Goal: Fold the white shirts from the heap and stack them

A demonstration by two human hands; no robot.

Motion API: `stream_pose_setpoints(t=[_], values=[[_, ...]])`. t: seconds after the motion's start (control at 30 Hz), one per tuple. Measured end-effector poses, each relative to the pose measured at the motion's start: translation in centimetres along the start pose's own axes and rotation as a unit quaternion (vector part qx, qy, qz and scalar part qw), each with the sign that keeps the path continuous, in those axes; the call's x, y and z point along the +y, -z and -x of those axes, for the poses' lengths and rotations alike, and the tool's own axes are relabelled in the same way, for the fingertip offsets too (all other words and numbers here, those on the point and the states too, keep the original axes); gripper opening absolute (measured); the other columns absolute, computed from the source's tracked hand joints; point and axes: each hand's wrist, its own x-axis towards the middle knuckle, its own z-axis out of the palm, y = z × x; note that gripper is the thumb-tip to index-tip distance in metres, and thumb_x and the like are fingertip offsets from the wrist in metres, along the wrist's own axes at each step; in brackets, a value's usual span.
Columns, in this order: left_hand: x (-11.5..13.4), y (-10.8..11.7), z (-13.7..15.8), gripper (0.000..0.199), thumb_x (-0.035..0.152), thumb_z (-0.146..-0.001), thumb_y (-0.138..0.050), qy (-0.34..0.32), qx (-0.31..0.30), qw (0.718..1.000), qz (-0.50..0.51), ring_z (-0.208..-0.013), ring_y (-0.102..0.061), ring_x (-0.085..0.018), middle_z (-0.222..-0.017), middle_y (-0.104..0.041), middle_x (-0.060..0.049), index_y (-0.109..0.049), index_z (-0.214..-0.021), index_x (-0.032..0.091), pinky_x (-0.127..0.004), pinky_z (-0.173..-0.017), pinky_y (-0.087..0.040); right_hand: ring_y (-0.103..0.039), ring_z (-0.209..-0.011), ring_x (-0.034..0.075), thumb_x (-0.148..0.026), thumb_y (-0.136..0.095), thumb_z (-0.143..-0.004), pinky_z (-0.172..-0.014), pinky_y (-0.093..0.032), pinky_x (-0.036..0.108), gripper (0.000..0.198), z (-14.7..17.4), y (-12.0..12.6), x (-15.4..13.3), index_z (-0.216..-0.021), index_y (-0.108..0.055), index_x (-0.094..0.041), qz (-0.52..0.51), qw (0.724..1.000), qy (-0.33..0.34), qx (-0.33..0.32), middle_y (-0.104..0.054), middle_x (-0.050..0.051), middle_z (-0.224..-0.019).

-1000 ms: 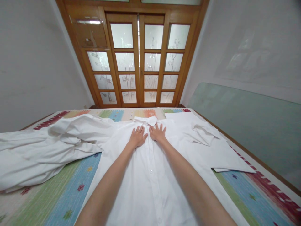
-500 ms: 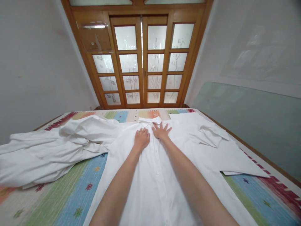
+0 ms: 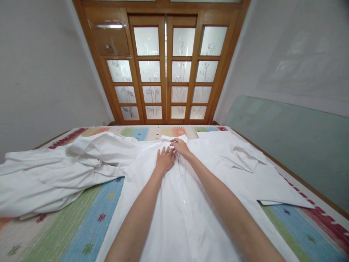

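Note:
A white button-up shirt (image 3: 174, 211) lies spread front side up, its collar (image 3: 165, 138) at the far end and its buttons running down the middle. On the left of the placket, just below the collar, my left hand (image 3: 165, 160) rests flat with its fingers apart. My right hand (image 3: 181, 147) is at the collar opening, fingers bent and drawn together on the fabric there. Its fingertips are close to those of the left hand, and what exactly they pinch is partly hidden.
A rumpled white cloth (image 3: 54, 178) is heaped on the left. Underneath is a striped, multicoloured cover (image 3: 81, 222). The shirt's folded sleeve (image 3: 245, 158) lies on the right. Pale walls flank the surface, with a wooden glazed door (image 3: 166, 91) beyond its far edge.
My right hand has gone from lying spread on the shirt to bent fingers, shifting left to the collar opening. My left hand stays almost in place, fingers a little more apart.

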Motion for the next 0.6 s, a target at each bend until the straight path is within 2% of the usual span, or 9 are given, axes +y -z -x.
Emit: stream_pose_setpoints(t=[0.1,0.17,0.27,0.4,0.5,0.6], values=[[0.3,0.5,0.1,0.032,0.024,-0.094,-0.037,-0.018,0.025,1.0,-0.007,-0.123,-0.052,-0.025,-0.123,-0.063,-0.011,-0.064,-0.111,0.02,-0.043,-0.108,-0.034,-0.059,-0.053,0.013,-0.016,-0.053,-0.078,-0.051,-0.047,0.024,0.038,-0.6,-1.6,-0.2,-0.114,-0.062,-0.02,-0.094,0.991,-0.097,0.015,-0.07,0.003,-0.087],[0.5,0.7,0.1,0.029,0.024,-0.093,-0.039,-0.014,0.032,0.999,-0.006,-0.111,-0.059,-0.024,-0.11,-0.067,-0.011,-0.067,-0.101,0.019,-0.038,-0.102,-0.04,-0.056,-0.05,0.013,-0.016,-0.055,-0.076,-0.047,-0.045,0.023,0.038,-0.9,-2.3,-0.1,-0.114,-0.062,-0.017,-0.1,0.987,-0.122,0.043,-0.069,0.004,-0.084],[0.5,0.7,0.1,0.024,0.023,-0.091,-0.044,-0.006,0.041,0.999,-0.001,-0.105,-0.062,-0.024,-0.105,-0.069,-0.01,-0.067,-0.098,0.019,-0.036,-0.098,-0.042,-0.054,-0.049,0.013,-0.018,-0.055,-0.077,-0.044,-0.042,0.023,0.038,-1.2,-2.9,0.3,-0.114,-0.061,-0.016,-0.113,0.982,-0.135,0.065,-0.067,0.004,-0.08],[0.3,0.0,-0.1,0.029,0.021,-0.092,-0.04,-0.018,0.043,0.999,0.006,-0.116,-0.057,-0.024,-0.118,-0.065,-0.011,-0.063,-0.11,0.017,-0.038,-0.104,-0.038,-0.05,-0.046,0.009,-0.013,-0.048,-0.078,-0.039,-0.036,0.018,0.037,-1.1,-3.2,0.6,-0.113,-0.059,-0.018,-0.165,0.973,-0.144,0.068,-0.064,0.0,-0.075],[0.1,-0.5,-0.3,0.037,0.02,-0.095,-0.035,-0.04,0.029,0.999,0.006,-0.131,-0.045,-0.022,-0.136,-0.055,-0.012,-0.055,-0.125,0.016,-0.042,-0.111,-0.031,-0.046,-0.041,0.007,-0.011,-0.047,-0.08,-0.036,-0.031,0.016,0.039,-1.0,-3.2,0.7,-0.116,-0.058,-0.018,-0.209,0.967,-0.142,0.042,-0.06,-0.004,-0.066],[0.1,-0.6,-0.3,0.04,0.021,-0.096,-0.031,-0.041,0.009,0.999,0.008,-0.138,-0.036,-0.022,-0.143,-0.05,-0.012,-0.051,-0.131,0.016,-0.043,-0.114,-0.026,-0.042,-0.036,0.006,-0.012,-0.05,-0.081,-0.034,-0.027,0.014,0.041,-1.2,-2.9,0.7,-0.12,-0.059,-0.019,-0.245,0.961,-0.13,0.012,-0.052,-0.008,-0.051]])
